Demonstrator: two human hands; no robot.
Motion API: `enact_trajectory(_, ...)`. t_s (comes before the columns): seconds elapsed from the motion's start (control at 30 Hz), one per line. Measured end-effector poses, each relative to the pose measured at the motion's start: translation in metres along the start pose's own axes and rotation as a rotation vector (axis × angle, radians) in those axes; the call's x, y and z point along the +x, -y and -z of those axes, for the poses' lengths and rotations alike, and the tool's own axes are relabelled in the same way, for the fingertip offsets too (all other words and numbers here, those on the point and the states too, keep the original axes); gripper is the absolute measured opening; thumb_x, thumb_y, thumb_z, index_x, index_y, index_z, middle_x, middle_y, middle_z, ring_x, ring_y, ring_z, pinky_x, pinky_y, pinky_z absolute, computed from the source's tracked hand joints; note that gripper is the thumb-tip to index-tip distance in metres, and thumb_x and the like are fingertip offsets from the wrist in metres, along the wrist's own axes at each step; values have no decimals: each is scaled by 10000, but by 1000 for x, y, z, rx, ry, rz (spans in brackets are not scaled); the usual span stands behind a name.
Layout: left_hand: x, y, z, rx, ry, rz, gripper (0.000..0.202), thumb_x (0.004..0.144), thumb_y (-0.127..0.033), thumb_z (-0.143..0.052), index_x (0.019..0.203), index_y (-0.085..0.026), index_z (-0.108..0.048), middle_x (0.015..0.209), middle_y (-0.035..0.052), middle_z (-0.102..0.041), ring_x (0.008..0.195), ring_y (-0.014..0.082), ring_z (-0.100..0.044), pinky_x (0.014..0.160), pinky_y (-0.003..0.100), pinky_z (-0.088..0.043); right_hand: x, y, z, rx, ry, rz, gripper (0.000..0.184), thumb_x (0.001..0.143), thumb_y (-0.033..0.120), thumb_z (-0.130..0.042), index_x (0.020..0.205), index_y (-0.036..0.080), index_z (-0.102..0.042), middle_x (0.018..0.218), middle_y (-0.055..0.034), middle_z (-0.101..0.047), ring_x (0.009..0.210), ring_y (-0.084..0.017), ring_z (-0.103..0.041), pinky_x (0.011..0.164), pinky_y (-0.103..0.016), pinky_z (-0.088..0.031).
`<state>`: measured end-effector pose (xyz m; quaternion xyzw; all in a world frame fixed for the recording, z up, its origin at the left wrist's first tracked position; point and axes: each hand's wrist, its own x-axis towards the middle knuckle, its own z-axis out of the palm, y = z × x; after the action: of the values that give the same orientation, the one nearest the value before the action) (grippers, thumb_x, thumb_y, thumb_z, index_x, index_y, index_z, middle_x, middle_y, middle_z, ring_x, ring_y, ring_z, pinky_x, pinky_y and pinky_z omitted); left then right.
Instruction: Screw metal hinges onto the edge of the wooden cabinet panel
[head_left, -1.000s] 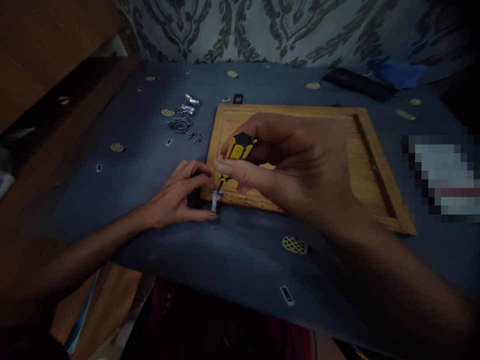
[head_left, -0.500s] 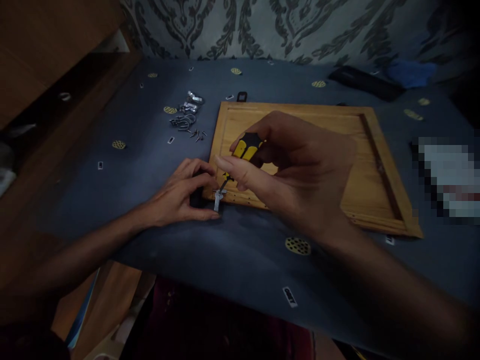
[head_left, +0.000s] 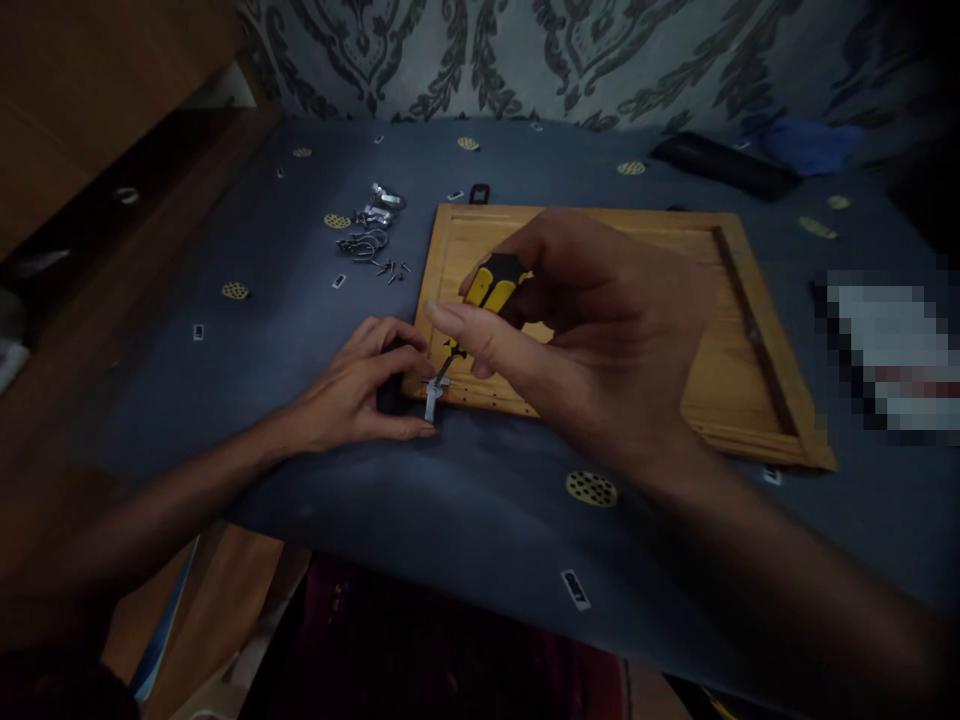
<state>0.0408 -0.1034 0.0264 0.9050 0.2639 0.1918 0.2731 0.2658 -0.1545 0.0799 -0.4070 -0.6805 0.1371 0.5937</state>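
Observation:
A yellow and black screwdriver (head_left: 493,284) is gripped in my right hand (head_left: 600,330), its shaft slanting down to the left. Its tip meets a silver cabinet hinge (head_left: 433,397) at the near left corner of a wooden cabinet door (head_left: 637,222). The door lies flat, partly hidden behind my right hand. My left hand (head_left: 367,380) curls round the hinge from the left, thumb at the hinge's near end and fingertips by the door corner. Any screw under the screwdriver tip is too small to make out.
Several metal hinges (head_left: 375,215) and loose screws (head_left: 391,268) lie beyond my left hand on the blue cloth (head_left: 300,230). A black case (head_left: 724,165) and a blue cloth bundle (head_left: 810,145) are at the back right. A pixelated object (head_left: 892,350) lies at the right.
The view has shifted slightly, so everything sits a little further left. Both hands keep nearly the same hold, and the screwdriver tip stays on the hinge.

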Motion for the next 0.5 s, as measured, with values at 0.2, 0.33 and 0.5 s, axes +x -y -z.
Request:
enact_trajectory(0.2,-1,2,-1,4,-9,-18,498,881,-618,-863,1193,-246,-752,1327,104,-660,1227,334,-598,1036,486,-543,-3,1,-2,64,48,-85,432,912,566,-861,753,243,-622,749,16,-621,626,-151,-579,524,-293,-502)
enact_trajectory(0.33,-1,3,-2,14,-15,-18,513,882,-639,-856,1192,-244,-750,1318,96,-663,1217,323,-600,1024,468,-547,-2,2,-2,75,72,-108,415,903,550,-878,773,234,-643,760,22,-647,612,-130,-571,540,-275,-491)
enact_trajectory(0.5,0,0,-1,7,-16,-19,482,882,-609,-866,1171,-239,-760,1315,93,-674,1199,319,-610,1023,462,-551,13,6,12,147,288,-108,321,912,516,-877,875,248,-704,810,32,-708,614,-120,-615,562,-260,-538)
